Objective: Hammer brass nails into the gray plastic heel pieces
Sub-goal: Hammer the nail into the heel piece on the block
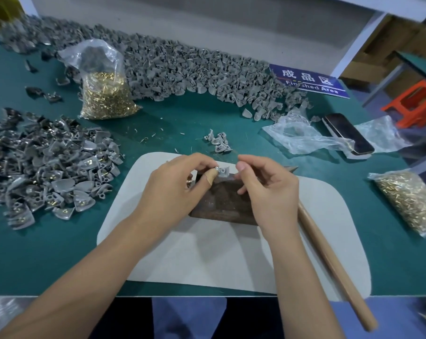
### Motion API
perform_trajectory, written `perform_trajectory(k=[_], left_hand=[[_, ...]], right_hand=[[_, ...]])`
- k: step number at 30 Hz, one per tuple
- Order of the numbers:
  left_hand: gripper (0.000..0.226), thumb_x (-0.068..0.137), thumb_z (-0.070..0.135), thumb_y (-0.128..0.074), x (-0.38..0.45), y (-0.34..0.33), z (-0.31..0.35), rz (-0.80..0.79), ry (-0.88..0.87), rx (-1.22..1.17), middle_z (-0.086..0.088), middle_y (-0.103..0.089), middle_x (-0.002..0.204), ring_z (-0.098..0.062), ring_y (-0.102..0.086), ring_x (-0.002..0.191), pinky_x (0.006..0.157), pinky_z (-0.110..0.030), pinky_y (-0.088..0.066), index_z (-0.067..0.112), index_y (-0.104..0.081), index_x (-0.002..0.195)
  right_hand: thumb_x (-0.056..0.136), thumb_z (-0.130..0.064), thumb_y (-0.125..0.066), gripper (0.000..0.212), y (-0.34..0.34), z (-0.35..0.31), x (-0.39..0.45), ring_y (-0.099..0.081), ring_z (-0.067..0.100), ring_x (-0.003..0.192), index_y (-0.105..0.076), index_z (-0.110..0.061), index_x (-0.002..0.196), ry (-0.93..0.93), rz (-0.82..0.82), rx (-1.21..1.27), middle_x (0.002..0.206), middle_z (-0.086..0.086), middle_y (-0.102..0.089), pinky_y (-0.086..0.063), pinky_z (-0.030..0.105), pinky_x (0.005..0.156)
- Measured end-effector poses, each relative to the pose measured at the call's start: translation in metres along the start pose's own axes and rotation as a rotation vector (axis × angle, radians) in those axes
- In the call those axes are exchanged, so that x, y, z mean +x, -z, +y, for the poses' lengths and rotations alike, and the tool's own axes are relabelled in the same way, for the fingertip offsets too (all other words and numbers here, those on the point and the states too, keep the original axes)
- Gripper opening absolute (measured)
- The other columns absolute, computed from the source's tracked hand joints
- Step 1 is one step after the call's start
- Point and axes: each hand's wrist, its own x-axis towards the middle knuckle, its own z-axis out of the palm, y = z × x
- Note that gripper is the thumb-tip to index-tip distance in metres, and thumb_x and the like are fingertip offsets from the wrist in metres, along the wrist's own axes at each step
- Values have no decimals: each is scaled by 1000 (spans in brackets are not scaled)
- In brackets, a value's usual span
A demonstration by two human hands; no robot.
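Open green mat (182, 128) lies beyond the hands; heel pieces (48, 172) crowd the left, a hammer handle (329, 260) and nail bag (407, 199) block the right.

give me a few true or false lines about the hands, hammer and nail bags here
1. Both hands pinch one gray heel piece over the dark block. True.
2. The right hand grips the hammer. False: the hammer lies on the white mat, under that wrist.
3. The left hand has a bandage on its thumb. True.
4. Only one bag of brass nails is on the table. False: one bag stands far left, another bag lies at right.
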Motion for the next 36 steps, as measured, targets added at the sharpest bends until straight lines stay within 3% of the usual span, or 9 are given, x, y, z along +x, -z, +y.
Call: perform_trajectory(k=[5, 9, 13, 18, 20, 24, 28, 33, 36], left_hand=[[8, 87, 27, -69, -1, -2, 0, 29, -58, -24, 17, -70, 92, -8, -66, 92, 80, -32, -53, 29, -72, 95], [12, 83, 21, -72, -3, -4, 2, -16, -88, -52, 17, -70, 93, -7, -65, 93, 76, -17, -45, 29, -71, 92], [14, 84, 18, -71, 1, -8, 1, -11, -92, -72, 16, -69, 93, -10, -64, 94, 77, -16, -44, 29, -70, 93], [16, 89, 24, -66, -1, -9, 5, 92, -36, -51, 22, -67, 93, -2, -65, 92, 74, -10, -43, 37, -64, 98], [14, 92, 28, -63, -1, -8, 3, 205, -20, 4, 29, -65, 93, 2, -64, 89, 75, -12, -46, 37, -60, 102], [13, 93, 30, -62, -3, -8, 4, 232, -43, 73, 23, -64, 95, 1, -64, 89, 76, -23, -52, 34, -58, 104], [13, 87, 26, -69, -6, -10, 4, 256, -52, 72, 29, -64, 90, 8, -62, 84, 70, -21, -52, 25, -68, 100], [19, 87, 20, -70, -9, -9, -1, 245, -96, 73, 17, -72, 100, 5, -66, 93, 82, -12, -48, 21, -75, 106], [17, 88, 16, -73, -7, -10, -2, 263, -132, 61, 11, -75, 101, -3, -69, 91, 82, -18, -52, 19, -76, 104]], right_hand=[[95, -4, -71, 28, 0, 4, 1, -72, 13, 82, -74, -27, 112, -40, -80, 83, 90, 0, -77, -57, 22, 64], [95, -7, -71, 15, 1, 8, 2, -75, 15, 91, -76, -19, 102, 11, -104, 17, 93, -4, -79, -62, 38, 74], [93, -10, -74, 12, 2, 6, 3, -73, 15, 86, -75, -22, 96, 34, -131, 5, 89, -7, -76, -60, 52, 79], [92, -15, -75, 17, 2, 11, 5, -70, 8, 82, -76, -32, 92, 36, -120, -12, 86, -13, -75, -61, 50, 78], [93, -17, -74, 16, -1, 11, 5, -71, 5, 83, -77, -32, 95, 44, -123, -27, 87, -17, -76, -62, 43, 80], [93, -13, -72, 14, -3, 9, 3, -72, 4, 86, -77, -26, 97, 93, -149, -58, 89, -18, -76, -56, 23, 80], [93, -10, -72, 13, -1, 6, 2, -71, 4, 91, -79, -19, 99, 97, -167, -44, 92, -15, -77, -52, 18, 84], [92, -7, -74, 15, -2, 4, 0, -72, 6, 97, -81, -17, 100, 101, -174, -59, 97, -12, -78, -53, 21, 90], [91, -6, -74, 15, -5, 1, 3, -73, 10, 99, -81, -17, 100, 80, -190, -73, 97, -11, -78, -55, 30, 93]])
